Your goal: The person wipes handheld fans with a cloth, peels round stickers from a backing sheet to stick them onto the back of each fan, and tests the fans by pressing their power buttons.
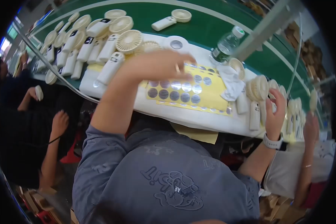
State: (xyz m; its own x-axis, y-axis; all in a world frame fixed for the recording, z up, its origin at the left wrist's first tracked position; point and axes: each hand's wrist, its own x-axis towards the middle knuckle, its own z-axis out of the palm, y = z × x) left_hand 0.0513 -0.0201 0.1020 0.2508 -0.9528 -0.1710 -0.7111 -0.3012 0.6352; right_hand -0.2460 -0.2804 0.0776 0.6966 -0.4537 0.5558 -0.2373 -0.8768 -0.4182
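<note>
My left hand (pixel 171 66) is over a yellow sheet of round silver stickers (pixel 212 98), its fingers bent down and smeared by motion. Whether it holds a sticker is hidden. On the right, my right hand (pixel 275 112), with a watch (pixel 272 142) on the wrist, is raised beside a cluster of cream handheld fans (pixel 257 88). Its thumb and fingers are apart, with a gap showing between them. One white-handled fan (pixel 254 115) lies just left of that hand. Under my left forearm, another handheld fan (pixel 111 68) is partly covered.
Many handheld fans (pixel 86 48) are heaped at the left. A tape roll (pixel 176 44), a water bottle (pixel 226 45) and crumpled white paper (pixel 231 83) surround the sheets. One fan (pixel 164 24) lies on the green belt (pixel 145 9). Other people's hands (pixel 59 123) are on both sides.
</note>
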